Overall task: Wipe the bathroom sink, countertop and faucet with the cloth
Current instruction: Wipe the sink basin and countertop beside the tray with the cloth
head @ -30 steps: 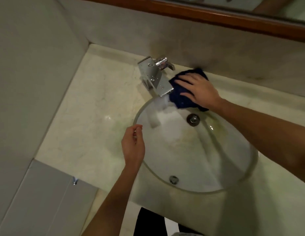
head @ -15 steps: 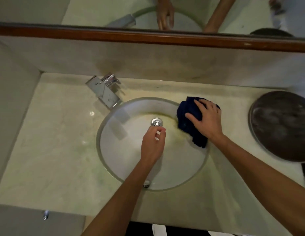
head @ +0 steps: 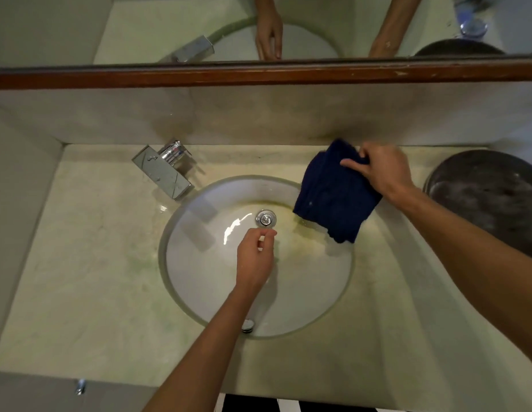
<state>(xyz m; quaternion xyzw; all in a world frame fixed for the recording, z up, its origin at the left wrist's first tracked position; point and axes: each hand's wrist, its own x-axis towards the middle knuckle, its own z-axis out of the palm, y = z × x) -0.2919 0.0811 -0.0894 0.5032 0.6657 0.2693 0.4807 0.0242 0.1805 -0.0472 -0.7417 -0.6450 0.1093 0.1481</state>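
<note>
Head view looks straight down on the pale, green-stained marble countertop (head: 89,263), and a fair bit is cut off: the round dark metal lid or tray (head: 490,197) at the far right runs out of the picture, the wood-framed mirror (head: 259,72) along the far wall shows only reflected forearms and part of the spout, and the left forearm hides part of the small chrome overflow fitting (head: 248,326) at the near rim of the round white sink basin (head: 303,286). The right hand (head: 383,171) is blurred at the fingers, which are bent and clamped on the far right corner of the folded dark blue cloth (head: 330,197); the cloth lies left of and nearer than that hand, draped over the basin's far right rim onto the countertop. The left hand (head: 254,257) hangs over the bowl just short of the chrome drain plug (head: 266,218), loosely curled, thumb meeting fingertips, holding nothing I can make out. The square chrome faucet (head: 163,172) stands at the far left, well apart from the cloth.
</note>
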